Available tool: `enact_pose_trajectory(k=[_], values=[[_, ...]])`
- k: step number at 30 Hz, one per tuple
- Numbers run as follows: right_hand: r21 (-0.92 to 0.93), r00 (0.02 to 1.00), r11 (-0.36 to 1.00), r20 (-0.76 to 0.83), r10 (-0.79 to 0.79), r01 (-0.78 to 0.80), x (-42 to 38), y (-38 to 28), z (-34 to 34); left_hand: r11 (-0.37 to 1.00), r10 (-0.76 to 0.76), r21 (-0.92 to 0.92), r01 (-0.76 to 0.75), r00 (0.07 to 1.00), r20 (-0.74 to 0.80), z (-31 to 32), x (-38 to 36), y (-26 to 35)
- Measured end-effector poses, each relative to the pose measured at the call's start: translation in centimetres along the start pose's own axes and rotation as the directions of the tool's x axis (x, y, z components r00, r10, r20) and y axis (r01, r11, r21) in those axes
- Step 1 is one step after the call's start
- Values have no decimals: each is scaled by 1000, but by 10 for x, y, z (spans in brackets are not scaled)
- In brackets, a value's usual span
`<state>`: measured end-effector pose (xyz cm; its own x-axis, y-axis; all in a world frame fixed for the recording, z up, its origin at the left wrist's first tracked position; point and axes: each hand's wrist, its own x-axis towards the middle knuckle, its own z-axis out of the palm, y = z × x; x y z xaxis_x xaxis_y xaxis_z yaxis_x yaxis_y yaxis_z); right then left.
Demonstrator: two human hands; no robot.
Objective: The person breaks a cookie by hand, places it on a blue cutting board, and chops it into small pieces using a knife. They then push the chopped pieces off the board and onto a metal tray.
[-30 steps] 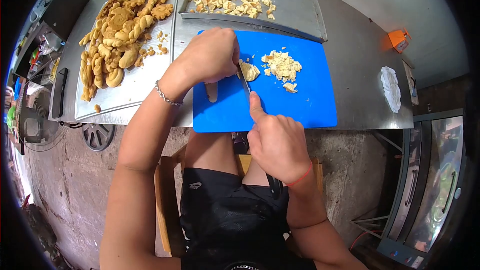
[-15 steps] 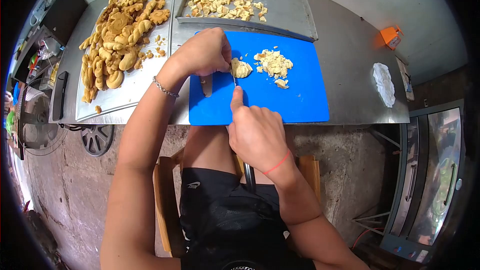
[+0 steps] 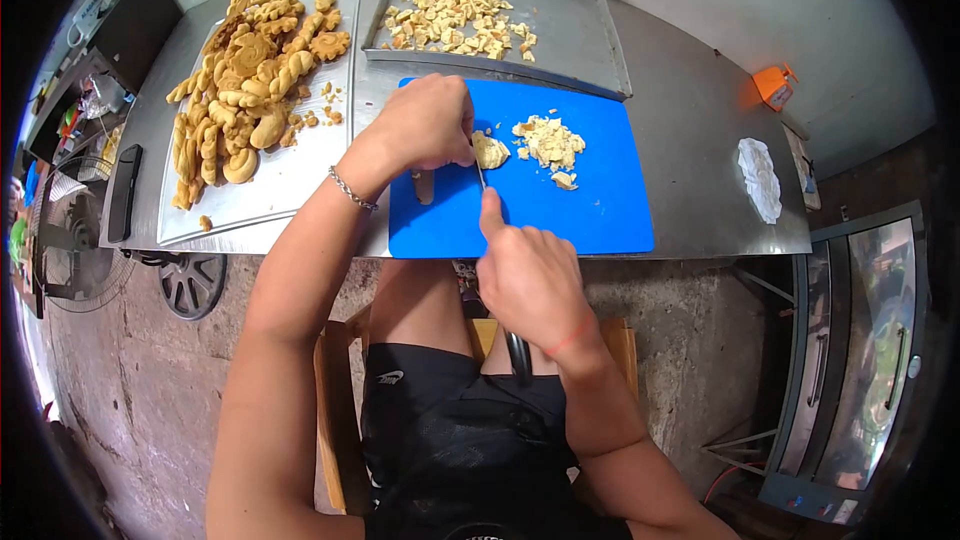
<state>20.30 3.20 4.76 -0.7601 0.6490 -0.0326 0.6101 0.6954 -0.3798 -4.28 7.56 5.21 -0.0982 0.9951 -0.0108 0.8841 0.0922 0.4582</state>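
Nearest, right hand (image 3: 530,280) clenched around the knife (image 3: 480,176), forefinger laid along the spine, blade set down on the blue cutting board (image 3: 590,205). Just beyond, left hand (image 3: 425,125) with fingers curled over a pastry piece (image 3: 489,150), pinning it beside the cut heap (image 3: 549,140). Mid-slice, by appearance; next stroke calls for fingertips tucked clear. Farther off, tray of whole pastries (image 3: 255,75) and tray of chopped bits (image 3: 575,35) on the steel surface (image 3: 700,130).

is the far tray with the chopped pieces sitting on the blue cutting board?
No. The tray of chopped pieces lies on the steel table just beyond the blue cutting board, past its far edge.
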Motion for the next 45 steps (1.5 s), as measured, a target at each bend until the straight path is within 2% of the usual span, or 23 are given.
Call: enact_pose_trajectory(k=[3,6,9,12,18,21,24,25,28,33,37,40,42,45], values=[[-6,997,998,-49,-67,66,-22,10,-2,1000,-10,16,10,1000,-2,-3,-3,5],[32,998,999,-58,-29,31,-22,12,-6,1000,25,13,-25,1000,2,0,0,0],[-50,993,997,-99,-57,52,-8,11,-1,998,5,-61,-1,999,50,-5,1,-3],[-45,991,997,-119,-68,63,1,12,3,998,9,-64,-3,996,94,-7,3,-5],[37,998,999,-59,11,-9,9,12,2,988,49,-155,-23,985,164,-3,-2,1],[66,999,998,-44,22,-19,9,14,-3,995,45,-92,-37,995,92,-2,1,-2],[81,985,991,-146,-91,104,-4,25,-13,986,58,-162,-46,996,69,-11,-1,-3],[177,991,983,-126,-33,56,-12,25,-26,983,62,-179,-50,996,65,-14,-1,-4],[210,968,977,-251,25,30,-29,46,-48,971,95,-228,-79,994,61,-12,-2,-6],[102,936,987,-316,154,-127,-21,109,-73,941,218,-260,-218,976,-31,-7,1,-16],[40,934,987,-318,162,-157,-6,163,-76,969,141,-205,-140,990,-13,-16,-1,-5],[200,924,963,-302,235,-179,1,188,-77,987,76,-142,-75,997,2,-19,0,2],[203,920,962,-311,239,-182,1,200,-79,988,75,-138,-74,997,1,-17,2,2],[262,911,954,-340,234,-147,-3,224,-78,930,245,-226,-291,947,-209,-3,4,-12]])
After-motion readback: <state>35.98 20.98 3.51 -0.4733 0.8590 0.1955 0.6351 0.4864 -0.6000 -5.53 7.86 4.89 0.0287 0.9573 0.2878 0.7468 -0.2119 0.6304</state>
